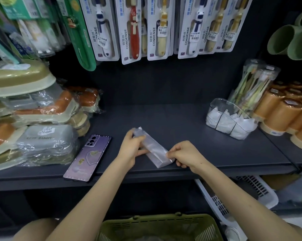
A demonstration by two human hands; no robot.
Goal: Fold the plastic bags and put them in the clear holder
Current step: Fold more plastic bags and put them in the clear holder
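Observation:
A translucent plastic bag (pixel 153 146), folded into a long narrow strip, lies slantwise on the dark shelf (pixel 207 150). My left hand (pixel 132 146) holds its far upper end, fingers curled over it. My right hand (pixel 184 154) pinches the near lower corner between thumb and fingers. The clear holder (pixel 231 119) stands at the right of the shelf, apart from both hands, with several folded white bags packed into its compartments.
A purple phone (pixel 88 157) lies left of my left hand near the shelf's front edge. Wrapped soap boxes (pixel 35 119) are stacked at left, orange cups (pixel 286 115) at right. Toothbrush packs (pixel 157 26) hang above. A green basket (pixel 160 226) sits below.

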